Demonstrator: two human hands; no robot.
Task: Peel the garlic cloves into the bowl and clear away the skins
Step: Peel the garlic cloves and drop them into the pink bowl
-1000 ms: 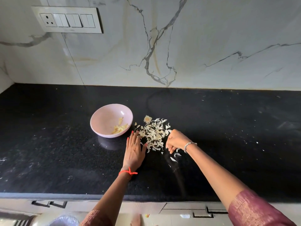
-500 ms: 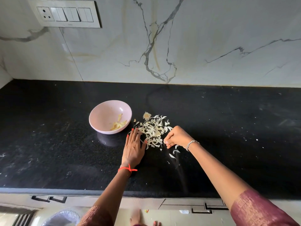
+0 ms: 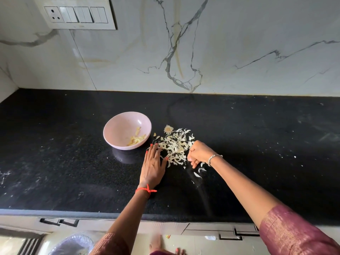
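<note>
A pale pink bowl [image 3: 117, 129] stands on the black counter [image 3: 55, 162] with several peeled garlic cloves [image 3: 136, 139] at its bottom. To its right lies a heap of white garlic skins [image 3: 174, 145], topped by a round root end [image 3: 168, 129]. My left hand [image 3: 153, 165] rests flat on the counter, fingers straight, against the heap's left edge. My right hand [image 3: 199, 153] is at the heap's right edge with its fingers curled under; whether it holds skins is hidden. A few stray skins [image 3: 199, 172] lie just below that hand.
A marble wall with a switch plate [image 3: 77, 14] rises behind the counter. Below the counter's front edge are drawer fronts [image 3: 220, 230], and a bin lined with a plastic bag [image 3: 71, 244] stands on the floor at lower left. Small white specks dot the counter's right part.
My right hand has slid left into the heap, pushing the skins closer together. The left hand stays flat where it was.
</note>
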